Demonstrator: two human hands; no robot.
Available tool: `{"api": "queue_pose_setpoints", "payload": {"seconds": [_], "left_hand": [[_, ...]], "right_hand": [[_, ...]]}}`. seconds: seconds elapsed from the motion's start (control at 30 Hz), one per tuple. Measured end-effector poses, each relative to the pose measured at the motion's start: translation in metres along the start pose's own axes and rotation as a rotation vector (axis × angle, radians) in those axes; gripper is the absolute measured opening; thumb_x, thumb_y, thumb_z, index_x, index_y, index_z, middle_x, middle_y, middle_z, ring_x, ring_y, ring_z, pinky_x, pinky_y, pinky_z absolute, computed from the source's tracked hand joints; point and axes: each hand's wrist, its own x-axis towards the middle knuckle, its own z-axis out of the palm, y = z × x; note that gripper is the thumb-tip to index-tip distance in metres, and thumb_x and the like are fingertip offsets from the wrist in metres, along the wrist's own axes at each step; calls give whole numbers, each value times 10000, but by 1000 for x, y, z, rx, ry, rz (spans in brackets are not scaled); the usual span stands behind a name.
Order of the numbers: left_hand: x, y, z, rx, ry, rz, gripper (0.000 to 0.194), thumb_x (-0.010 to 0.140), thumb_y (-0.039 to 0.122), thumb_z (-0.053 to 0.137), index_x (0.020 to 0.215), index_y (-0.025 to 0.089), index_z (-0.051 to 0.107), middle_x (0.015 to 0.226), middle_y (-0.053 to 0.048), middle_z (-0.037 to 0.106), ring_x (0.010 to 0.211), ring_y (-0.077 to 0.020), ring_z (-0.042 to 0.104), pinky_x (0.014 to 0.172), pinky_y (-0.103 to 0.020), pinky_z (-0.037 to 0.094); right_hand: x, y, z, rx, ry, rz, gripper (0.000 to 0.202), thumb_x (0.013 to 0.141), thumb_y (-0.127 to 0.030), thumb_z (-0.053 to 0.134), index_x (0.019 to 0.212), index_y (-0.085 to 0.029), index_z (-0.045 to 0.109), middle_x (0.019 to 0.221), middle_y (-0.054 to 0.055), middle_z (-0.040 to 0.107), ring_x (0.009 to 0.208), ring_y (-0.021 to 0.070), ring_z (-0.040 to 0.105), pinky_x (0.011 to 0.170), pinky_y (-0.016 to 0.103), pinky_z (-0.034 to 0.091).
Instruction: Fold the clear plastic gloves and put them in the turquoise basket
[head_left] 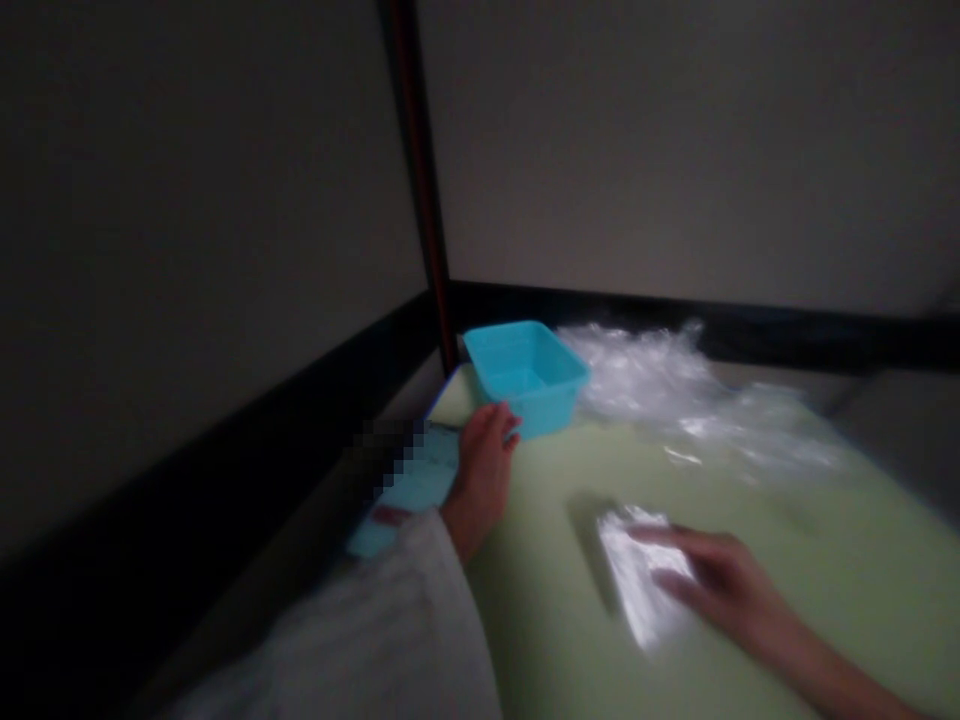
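My left hand [486, 465] is at the near left corner of a turquoise plastic basket [547, 412], its fingers curled close to the basket's wall. Whether anything is between those fingers is too blurred to tell. The basket looks empty inside. Lower right, my right hand [712, 580] has its thumb and fingers on a small, shiny clear plastic packet [641, 590] just over the pale green table top [555, 600]. The packet's contents cannot be made out.
A heap of crumpled clear plastic [660, 385] lies right of the basket. At the left edge is a light blue printed sheet [420, 480]. Grey walls with dark bands and a dark reddish post [424, 180] stand behind.
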Motion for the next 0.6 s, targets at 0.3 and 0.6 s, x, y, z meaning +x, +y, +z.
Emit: {"api": "queue_pose_setpoints", "payload": {"seconds": [0.3,0.6], "left_hand": [[3,-4,-5,-142,-31,25,162,737,279,714,792,182,596,834,-53,674,999,-205,599,911,-341,419],[-20,13,4,-198,-48,91,210,687,203,748,693,189,538,686,48,600,704,-103,598,788,-278,483]], "right_hand": [[-1,-9,1,-38,20,12,253,730,-324,679,976,-298,732,980,38,719,883,263,655,641,310,565],[-1,-7,1,-4,10,31,258,709,-337,697,964,-323,735,892,32,731,860,282,660,629,325,567]]}}
